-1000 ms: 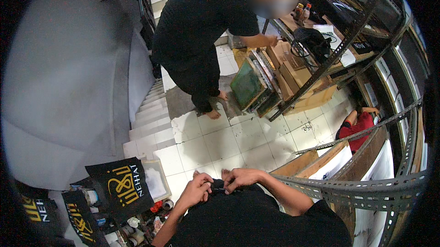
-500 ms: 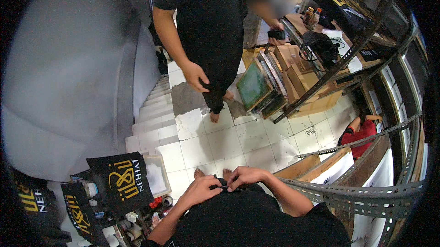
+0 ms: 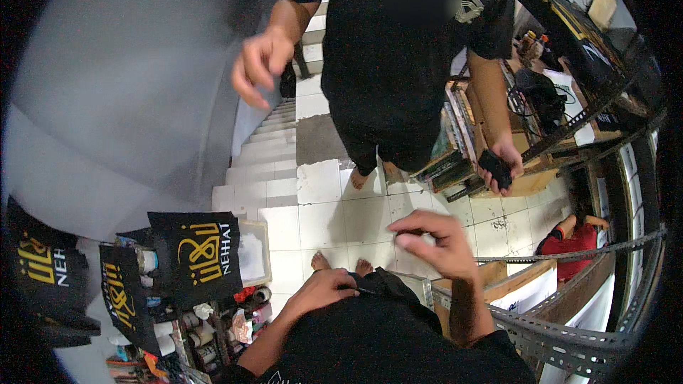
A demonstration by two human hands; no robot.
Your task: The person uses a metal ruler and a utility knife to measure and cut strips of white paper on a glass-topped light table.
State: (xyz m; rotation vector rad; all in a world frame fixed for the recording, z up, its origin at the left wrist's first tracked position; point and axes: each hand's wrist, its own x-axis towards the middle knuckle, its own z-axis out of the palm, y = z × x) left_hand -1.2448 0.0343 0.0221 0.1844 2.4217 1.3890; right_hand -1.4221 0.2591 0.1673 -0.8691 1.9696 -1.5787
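My left hand (image 3: 326, 293) is at my waist, its fingers curled against the black cloth (image 3: 388, 288) there. Whatever it may grip is hidden. Off to the right, my right hand (image 3: 435, 243) is lifted away from my body, with thumb and forefinger apart and nothing visible between them. Facing me stands a person in a black T-shirt (image 3: 398, 64). One of that person's hands (image 3: 260, 64) is raised near the wall and blurred. In the other is a small black object (image 3: 495, 167), too dark to make out.
Black printed cloths (image 3: 203, 256) hang at lower left, above a cluttered shelf of jars (image 3: 203, 334). Perforated metal racking (image 3: 562, 320) curves along my right side. Framed panels (image 3: 455, 131) lean beyond it. A person in red (image 3: 576, 252) crouches at far right. Steps (image 3: 263, 160) run along the grey wall.
My right hand has left my waist and risen to the right, while my left stayed. The person opposite has come closer, raising one hand and bringing the black object forward.
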